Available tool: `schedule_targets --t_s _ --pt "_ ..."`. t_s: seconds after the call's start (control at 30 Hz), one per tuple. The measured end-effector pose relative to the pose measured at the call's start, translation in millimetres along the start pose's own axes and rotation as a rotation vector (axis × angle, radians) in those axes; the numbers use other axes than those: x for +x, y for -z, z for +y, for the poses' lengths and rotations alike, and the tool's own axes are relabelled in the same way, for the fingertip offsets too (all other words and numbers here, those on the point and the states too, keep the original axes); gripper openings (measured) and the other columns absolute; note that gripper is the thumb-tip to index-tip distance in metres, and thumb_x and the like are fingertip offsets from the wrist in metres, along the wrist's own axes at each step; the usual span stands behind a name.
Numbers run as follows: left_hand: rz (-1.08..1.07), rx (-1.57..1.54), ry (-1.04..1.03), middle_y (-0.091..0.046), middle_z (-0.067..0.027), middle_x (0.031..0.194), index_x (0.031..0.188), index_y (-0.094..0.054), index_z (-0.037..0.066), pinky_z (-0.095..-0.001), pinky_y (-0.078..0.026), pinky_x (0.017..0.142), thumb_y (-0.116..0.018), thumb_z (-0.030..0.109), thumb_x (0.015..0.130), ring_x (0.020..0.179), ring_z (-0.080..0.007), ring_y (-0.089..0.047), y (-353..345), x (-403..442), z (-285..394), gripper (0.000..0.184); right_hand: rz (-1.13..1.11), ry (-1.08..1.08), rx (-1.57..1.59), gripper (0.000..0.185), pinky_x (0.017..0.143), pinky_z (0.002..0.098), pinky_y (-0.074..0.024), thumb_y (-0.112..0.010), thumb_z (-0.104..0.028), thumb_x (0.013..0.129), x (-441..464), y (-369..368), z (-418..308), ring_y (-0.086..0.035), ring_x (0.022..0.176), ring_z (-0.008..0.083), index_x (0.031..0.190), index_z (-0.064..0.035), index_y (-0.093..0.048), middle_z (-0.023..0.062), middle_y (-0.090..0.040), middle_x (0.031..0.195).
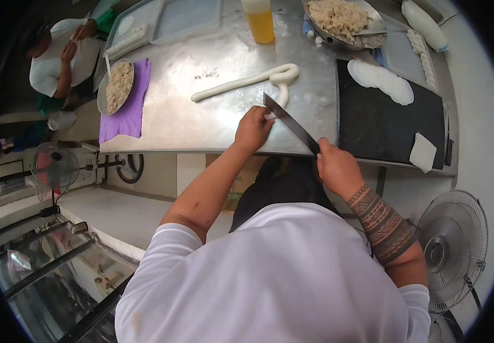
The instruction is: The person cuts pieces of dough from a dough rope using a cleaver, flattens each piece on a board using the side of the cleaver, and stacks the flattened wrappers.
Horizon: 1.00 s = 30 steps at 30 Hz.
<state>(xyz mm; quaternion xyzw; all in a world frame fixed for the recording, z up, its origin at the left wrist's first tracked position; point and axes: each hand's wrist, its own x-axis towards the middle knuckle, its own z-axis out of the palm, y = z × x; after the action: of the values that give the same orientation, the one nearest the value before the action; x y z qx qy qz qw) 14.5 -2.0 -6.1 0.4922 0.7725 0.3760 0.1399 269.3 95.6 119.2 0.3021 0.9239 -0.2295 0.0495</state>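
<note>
A long rope of white dough [232, 84] lies on the metal table, looped at its right end and bending back toward me. My left hand [253, 129] is closed on the near end of that rope, with the fingers curled and partly hiding it. My right hand [337, 166] grips the handle of a knife [290, 124]. Its long dark blade slants up and left, the tip beside the bend of the dough and just right of my left fingers. Whether the blade touches the dough, I cannot tell.
The steel table [172, 120] holds a bottle of yellow liquid [258, 23], a bowl of filling [119, 86] on a purple cloth [141, 97], and a larger filling bowl [338, 17]. Flat dough rounds [379, 82] and a scraper [423, 152] rest on a black board [367, 126]. Another person [64, 54] works at left.
</note>
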Motion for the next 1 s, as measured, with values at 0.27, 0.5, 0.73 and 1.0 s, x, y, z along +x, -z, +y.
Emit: schedule_targets --t_s 0.27,0.5,0.73,1.0 --pt "0.035 -0.016 -0.006 -0.07 -0.0162 0.102 0.114 -0.069 0.003 -0.0446 -0.058 0.078 -0.081 0.011 0.089 0.085 -0.0332 -0.071 0.2 3.0 -4.0 0.029 0.055 -0.014 -0.064 0.015 0.07 0.0526 -0.0582 -0.059 -0.009 0.097 19.3 -42.2 -0.1 -0.073 0.081 0.0433 0.11 -0.0038 -0.054 0.0217 -0.071 0.085" --pt "0.044 -0.148 -0.106 -0.066 -0.0154 0.104 0.118 -0.066 0.002 -0.038 -0.059 0.076 -0.076 0.004 0.09 0.079 -0.0263 -0.067 22.7 25.2 15.3 0.03 0.366 -0.271 0.461 0.038 0.085 0.0543 -0.056 -0.07 -0.022 0.101 -53.6 -36.3 6.3 -0.071 0.1 0.0471 0.128 0.0003 -0.055 0.0241 -0.075 0.102" --pt "-0.416 -0.284 -0.641 -0.069 -0.0142 0.111 0.112 -0.073 0.003 -0.0425 -0.059 0.086 -0.077 0.008 0.092 0.099 -0.0336 -0.071 -74.2 66.6 135.5 0.021 0.513 -0.998 1.174 0.031 0.047 0.0316 -0.0473 -0.074 -0.03 0.102 -136.7 -86.3 70.9 -0.055 0.054 0.0116 0.115 -0.0047 -0.064 0.0029 -0.059 0.074" --pt "-0.64 0.026 -0.986 -0.068 -0.0053 0.105 0.104 -0.078 0.008 -0.0418 -0.053 0.093 -0.073 0.013 0.092 0.103 -0.0295 -0.063 -141.0 86.2 145.8 0.014 0.57 -1.066 1.27 0.034 0.045 0.0298 -0.0467 -0.075 -0.034 0.102 -177.2 -115.5 100.4 -0.051 0.05 0.0098 0.115 -0.0055 -0.063 -0.0001 -0.054 0.071"
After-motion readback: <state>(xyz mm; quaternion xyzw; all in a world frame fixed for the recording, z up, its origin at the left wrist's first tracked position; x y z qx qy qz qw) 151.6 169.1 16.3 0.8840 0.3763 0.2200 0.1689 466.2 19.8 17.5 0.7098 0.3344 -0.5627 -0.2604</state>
